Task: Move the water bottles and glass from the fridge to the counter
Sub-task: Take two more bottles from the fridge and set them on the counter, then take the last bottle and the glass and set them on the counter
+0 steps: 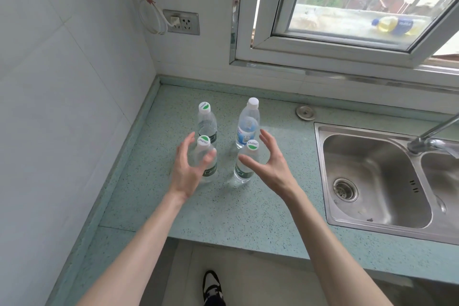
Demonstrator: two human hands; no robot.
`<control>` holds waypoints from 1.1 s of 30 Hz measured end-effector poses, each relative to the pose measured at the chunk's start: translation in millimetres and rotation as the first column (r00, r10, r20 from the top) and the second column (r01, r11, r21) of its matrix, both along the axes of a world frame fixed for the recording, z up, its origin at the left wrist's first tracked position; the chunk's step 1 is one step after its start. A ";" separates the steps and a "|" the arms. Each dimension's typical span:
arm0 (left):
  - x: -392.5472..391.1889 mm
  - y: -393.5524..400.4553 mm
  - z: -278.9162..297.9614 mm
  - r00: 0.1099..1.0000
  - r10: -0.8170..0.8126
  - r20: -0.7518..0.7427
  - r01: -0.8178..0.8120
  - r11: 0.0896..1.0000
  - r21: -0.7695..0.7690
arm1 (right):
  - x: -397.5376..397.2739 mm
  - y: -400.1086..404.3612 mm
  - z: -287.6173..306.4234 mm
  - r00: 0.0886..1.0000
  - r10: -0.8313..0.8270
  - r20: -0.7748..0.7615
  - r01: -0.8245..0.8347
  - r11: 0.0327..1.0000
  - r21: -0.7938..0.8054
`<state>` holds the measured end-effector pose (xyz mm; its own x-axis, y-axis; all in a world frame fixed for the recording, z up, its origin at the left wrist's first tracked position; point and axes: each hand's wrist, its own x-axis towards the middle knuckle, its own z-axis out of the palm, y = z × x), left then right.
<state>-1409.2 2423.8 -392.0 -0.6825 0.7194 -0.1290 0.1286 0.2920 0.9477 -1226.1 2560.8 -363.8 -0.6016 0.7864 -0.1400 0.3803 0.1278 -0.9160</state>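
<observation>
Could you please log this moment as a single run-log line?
counter: four bottles upright | left hand: open beside near-left bottle | right hand: open beside near-right bottle | glass: unseen

Stainless steel double sink (372, 176) set in bench at right; chrome tap (432, 136) above it. White wall socket (181, 22) holds a plug. Window (347, 7) ajar.
</observation>
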 end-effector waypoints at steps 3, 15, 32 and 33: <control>7.5 -9.1 26.3 1.000 -0.001 -0.027 0.003 0.996 0.085 | 7.4 -4.6 30.5 0.997 0.027 -0.079 -0.023 0.999 0.045; 80.7 -23.8 128.0 0.978 0.136 -0.159 -0.067 0.923 0.379 | 65.1 -31.2 127.0 0.887 -0.056 -0.459 0.134 0.981 0.141; 309.1 33.1 207.8 0.959 -0.170 -0.226 0.276 0.731 0.624 | 301.3 -43.9 184.0 0.634 -0.366 -0.681 0.634 0.750 0.188; 323.6 37.0 211.8 0.956 -0.192 -0.222 0.291 0.715 0.635 | 314.7 -45.2 187.4 0.622 -0.379 -0.685 0.658 0.728 0.195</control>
<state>-1085.7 2460.8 -180.2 -0.4477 0.7320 0.5135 0.2433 -0.4529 0.8577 -911.4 2515.6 -176.4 0.0834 0.8802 0.4672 -0.0678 0.4727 -0.8786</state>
